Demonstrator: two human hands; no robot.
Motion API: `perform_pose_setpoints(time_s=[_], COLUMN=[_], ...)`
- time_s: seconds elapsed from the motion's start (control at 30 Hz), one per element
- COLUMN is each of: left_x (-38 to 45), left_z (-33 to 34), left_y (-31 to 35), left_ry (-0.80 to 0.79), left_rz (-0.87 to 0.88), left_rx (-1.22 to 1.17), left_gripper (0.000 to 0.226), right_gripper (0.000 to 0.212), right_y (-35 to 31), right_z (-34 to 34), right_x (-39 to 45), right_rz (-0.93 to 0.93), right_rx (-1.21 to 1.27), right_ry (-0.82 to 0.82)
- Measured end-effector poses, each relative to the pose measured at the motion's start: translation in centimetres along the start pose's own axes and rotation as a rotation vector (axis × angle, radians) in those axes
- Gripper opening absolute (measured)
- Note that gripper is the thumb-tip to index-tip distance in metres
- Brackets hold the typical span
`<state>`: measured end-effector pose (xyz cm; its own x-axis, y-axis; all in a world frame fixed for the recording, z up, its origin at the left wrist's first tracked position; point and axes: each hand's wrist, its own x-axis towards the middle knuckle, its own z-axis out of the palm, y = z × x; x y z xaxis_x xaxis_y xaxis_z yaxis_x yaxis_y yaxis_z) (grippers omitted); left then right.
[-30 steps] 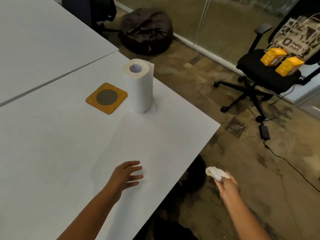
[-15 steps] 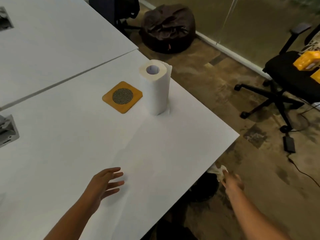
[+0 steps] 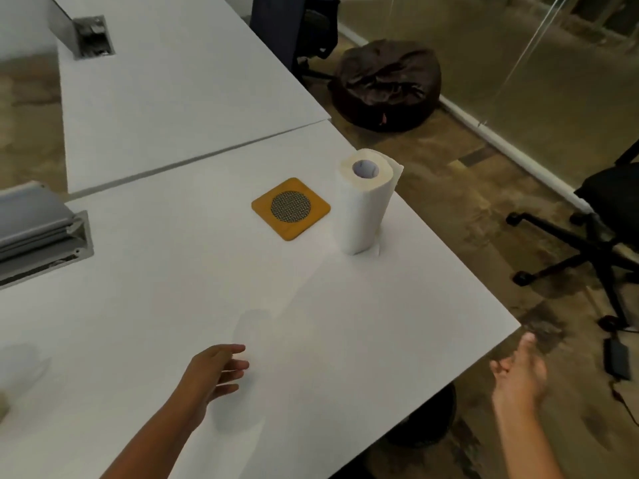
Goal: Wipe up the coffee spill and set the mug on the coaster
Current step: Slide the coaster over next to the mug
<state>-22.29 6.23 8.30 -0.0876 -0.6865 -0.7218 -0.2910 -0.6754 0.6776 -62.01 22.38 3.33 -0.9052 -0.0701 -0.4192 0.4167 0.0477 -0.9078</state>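
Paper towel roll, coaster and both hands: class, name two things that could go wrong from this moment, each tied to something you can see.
1. The paper towel roll stands upright near the table's right edge; a careless tug might tip it off.
2. No mug is in view and the coaster is bare, so that step may get skipped.

Both the left hand and right hand hold nothing.
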Motion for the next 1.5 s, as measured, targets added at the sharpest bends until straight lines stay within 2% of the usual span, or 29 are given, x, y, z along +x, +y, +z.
perform_pose_setpoints(time_s=[0.13, 0.27, 0.33, 0.43, 0.53, 0.63, 0.83, 0.93, 1.03, 1.1, 1.2, 1.27, 1.33, 1.5], left_x=[1.2, 2.3, 2.8, 3.9, 5.4, 7.5, 13.2, 16.0, 18.5, 19.5, 19.4, 19.1, 18.5, 15.5], left_z=[-0.8, -0.7, -0.6, -0.9, -1.3, -1.0, 2.1, 3.8, 5.1, 5.8, 6.8, 7.2, 6.9, 3.8], left_y=[0.6, 1.8, 2.6, 3.6, 4.4, 5.4, 9.8, 12.6, 14.5, 14.9, 14.5, 13.8, 13.1, 10.9], left_ry=[0.045, 0.081, 0.078, 0.083, 0.070, 0.012, -0.166, -0.165, -0.134, -0.159, -0.233, -0.237, -0.216, -0.127], left_rz=[0.006, 0.022, 0.036, 0.047, 0.052, 0.077, 0.165, 0.172, 0.099, 0.073, 0.118, 0.126, 0.107, 0.135], left_rx=[-0.062, -0.144, -0.150, -0.158, -0.193, -0.203, -0.022, -0.065, -0.210, -0.309, -0.399, -0.447, -0.485, -0.544], left_gripper=[0.025, 0.022, 0.023, 0.024, 0.022, 0.023, 0.035, 0.046, 0.057, 0.056, 0.032, 0.034, 0.048, 0.052], right_gripper=[0.046, 0.045, 0.039, 0.021, 0.007, 0.017, 0.034, 0.042, 0.042, 0.037, 0.038, 0.038, 0.036, 0.038], right_y=[0.9, 3.5, 4.4, 5.3, 5.7, 5.2, 4.7, 5.2, 6.0, 6.6, 7.0, 6.6, 6.3, 6.1], right_z=[6.7, 14.0, 18.0, 24.4, 30.4, 35.3, 41.1, 42.0, 42.4, 42.6, 42.5, 42.3, 41.9, 38.8], right_x=[-4.1, -10.1, -12.2, -13.7, -13.6, -12.8, -10.2, -8.5, -7.6, -7.7, -8.1, -8.4, -8.8, -12.6], right_rz=[-0.294, -0.461, -0.525, -0.658, -0.743, -0.785, -0.781, -0.743, -0.709, -0.726, -0.751, -0.696, -0.648, -0.561], right_rx=[-0.294, -0.464, -0.579, -0.772, -0.879, -0.961, -1.111, -1.290, -1.381, -1.369, -1.351, -1.323, -1.293, -1.275], right_ry=[-0.255, -0.750, -0.933, -1.044, -1.023, -0.931, -0.681, -0.597, -0.579, -0.576, -0.549, -0.529, -0.539, -0.623])
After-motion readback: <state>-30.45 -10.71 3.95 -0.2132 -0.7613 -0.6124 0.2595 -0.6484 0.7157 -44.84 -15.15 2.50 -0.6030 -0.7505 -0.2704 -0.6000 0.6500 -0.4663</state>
